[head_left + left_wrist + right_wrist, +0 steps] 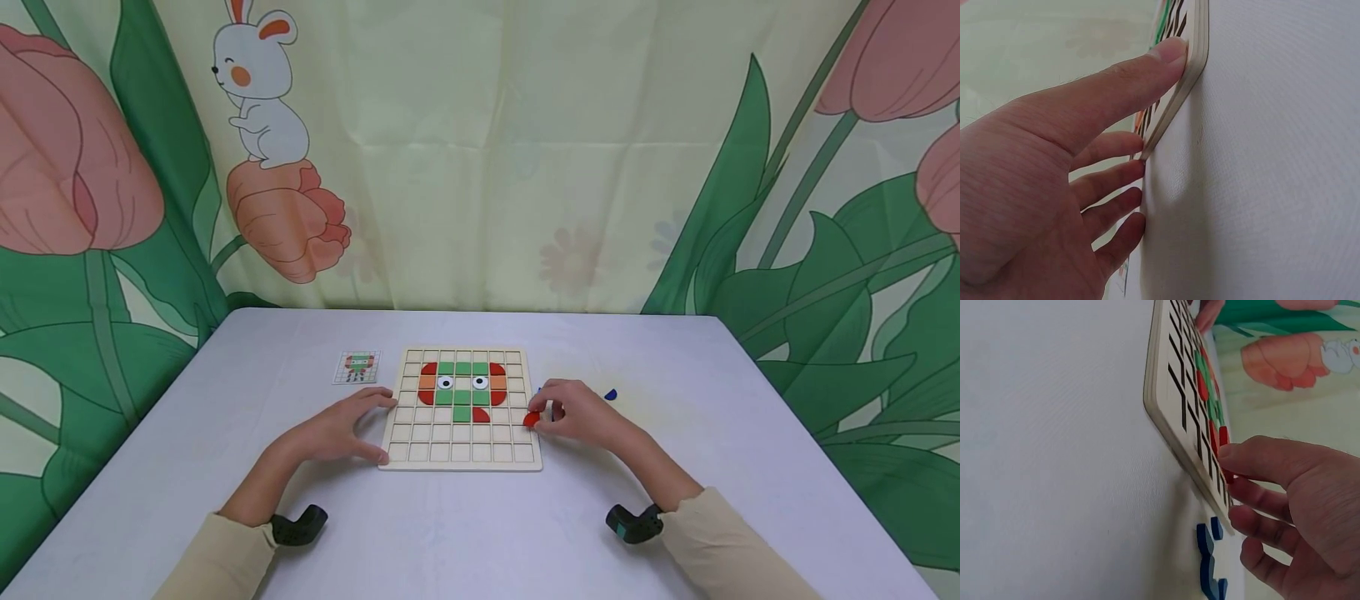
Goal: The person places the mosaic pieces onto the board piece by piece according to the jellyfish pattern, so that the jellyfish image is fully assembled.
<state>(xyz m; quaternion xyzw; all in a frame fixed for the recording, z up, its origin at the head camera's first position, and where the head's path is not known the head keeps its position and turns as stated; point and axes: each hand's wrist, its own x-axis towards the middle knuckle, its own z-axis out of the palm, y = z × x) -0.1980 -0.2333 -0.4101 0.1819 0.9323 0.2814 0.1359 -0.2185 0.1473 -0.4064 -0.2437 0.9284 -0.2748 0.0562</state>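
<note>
A wooden grid board [420,454] lies on the table with green, red and orange tiles and two eye tiles [445,382] set in its squares. Between thumb and fingertips, my right hand [577,414] pinches a red piece with a curved edge [531,419] over the board's right edge; in the right wrist view this red piece [1223,437] is partly covered by the thumb. My left hand [348,427] touches the left side of the board, fingers spread, with its thumb [1169,53] on the near left corner.
Left of the board lies a small picture card [357,367] showing a figure on a grid. Blue curved pieces [1205,550] lie on the table near the right hand, one blue piece [611,394] beyond it. A printed curtain [487,167] hangs behind the table.
</note>
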